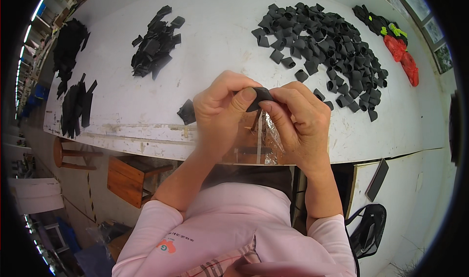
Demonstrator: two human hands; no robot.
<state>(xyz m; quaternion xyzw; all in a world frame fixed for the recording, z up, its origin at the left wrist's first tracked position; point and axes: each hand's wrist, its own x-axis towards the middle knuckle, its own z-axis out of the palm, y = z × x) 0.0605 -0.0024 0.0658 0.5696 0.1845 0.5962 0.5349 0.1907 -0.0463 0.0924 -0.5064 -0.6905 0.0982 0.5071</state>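
Note:
Between my two hands, above the near edge of the white table, is a small black strip piece, bent or folded. My left hand pinches its left end between thumb and finger. On its right end the thumb and fingers of my right hand press together. Fingertips hide part of the piece. Beside my left hand lies another dark flat piece. Beyond my right hand spreads a large heap of black looped pieces, short tubes with open ends.
Flat black strips lie in a pile at the far left, with more bundles along the left edge. A red plastic bag and dark cloth rest at the far right. Wooden stools stand below the table's left side; a black bag hangs at lower right.

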